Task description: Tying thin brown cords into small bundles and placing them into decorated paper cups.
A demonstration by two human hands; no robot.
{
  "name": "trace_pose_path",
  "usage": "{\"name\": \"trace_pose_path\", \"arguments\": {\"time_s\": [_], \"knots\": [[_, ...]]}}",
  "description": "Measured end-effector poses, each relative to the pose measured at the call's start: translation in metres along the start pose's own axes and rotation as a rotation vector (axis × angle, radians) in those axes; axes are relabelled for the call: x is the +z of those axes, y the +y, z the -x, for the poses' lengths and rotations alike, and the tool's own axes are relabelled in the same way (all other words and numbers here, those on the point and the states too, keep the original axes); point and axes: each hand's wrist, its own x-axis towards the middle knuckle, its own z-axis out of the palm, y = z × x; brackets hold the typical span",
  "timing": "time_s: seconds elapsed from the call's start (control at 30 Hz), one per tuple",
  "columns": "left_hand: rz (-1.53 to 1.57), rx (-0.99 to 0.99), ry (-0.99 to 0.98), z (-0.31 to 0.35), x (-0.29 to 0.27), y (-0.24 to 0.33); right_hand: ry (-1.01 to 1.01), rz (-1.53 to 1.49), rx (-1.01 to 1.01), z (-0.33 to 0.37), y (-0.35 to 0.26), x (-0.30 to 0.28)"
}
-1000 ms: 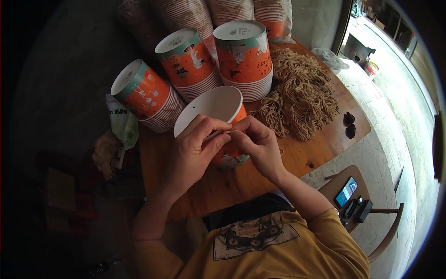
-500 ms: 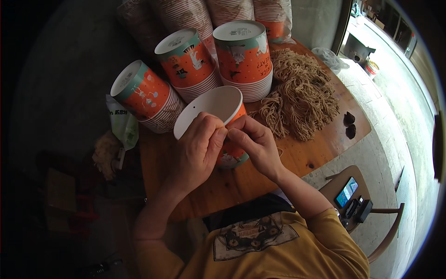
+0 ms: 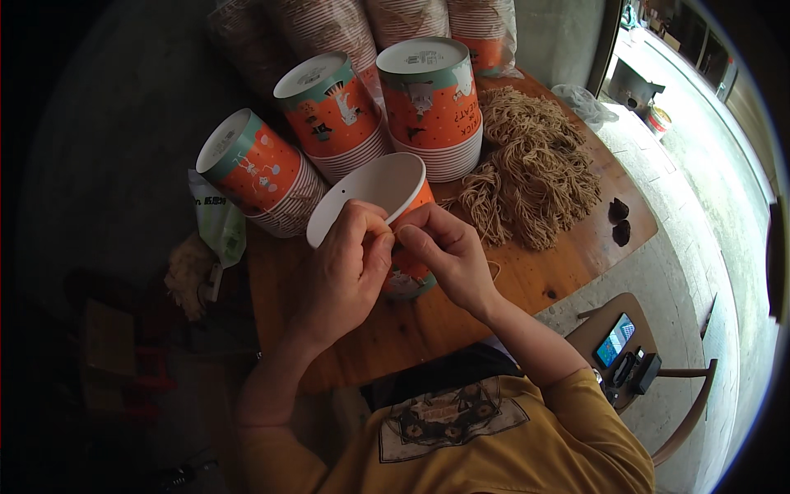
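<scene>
A paper bucket (image 3: 409,168) stands tilted on the table, open side up, with a white inside, an orange and green printed outside and a small dark hole near its rim. In front of its near rim, my left hand (image 3: 350,272) is closed in a pinch; what it grips is hidden by the fingers. My right hand (image 3: 448,255) pinches right beside it, the fingertips of both hands almost meeting. A thin tan cord (image 3: 497,267) curves out from behind my right hand, which seems to hold it; the pinched part is too small to see.
Upside-down stacks of matching buckets (image 3: 429,99) stand behind, with bagged stacks (image 3: 485,37) farther back. A heap of tan cords (image 3: 539,169) lies on the wooden table (image 3: 568,276), near two small dark pieces (image 3: 620,222). At right, a chair (image 3: 638,329) bears a phone (image 3: 615,339).
Both hands have shifted very slightly, and a small gap shows between the fingertips. The bucket's rim has moved a little to the left.
</scene>
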Motion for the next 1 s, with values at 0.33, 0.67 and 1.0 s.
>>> {"name": "trace_pose_path", "arguments": {"time_s": [0.33,0.67,1.0], "knots": [[-0.030,-0.009,0.023,0.000,0.000,-0.002,0.058,-0.050,0.077,-0.002,0.002,0.000],[-0.065,-0.022,-0.006,-0.002,-0.003,0.009,0.066,-0.032,0.051,-0.002,0.000,0.000],[-0.031,-0.112,0.034,-0.002,-0.002,0.007,0.138,-0.041,-0.005,-0.002,0.009,-0.002]]}}
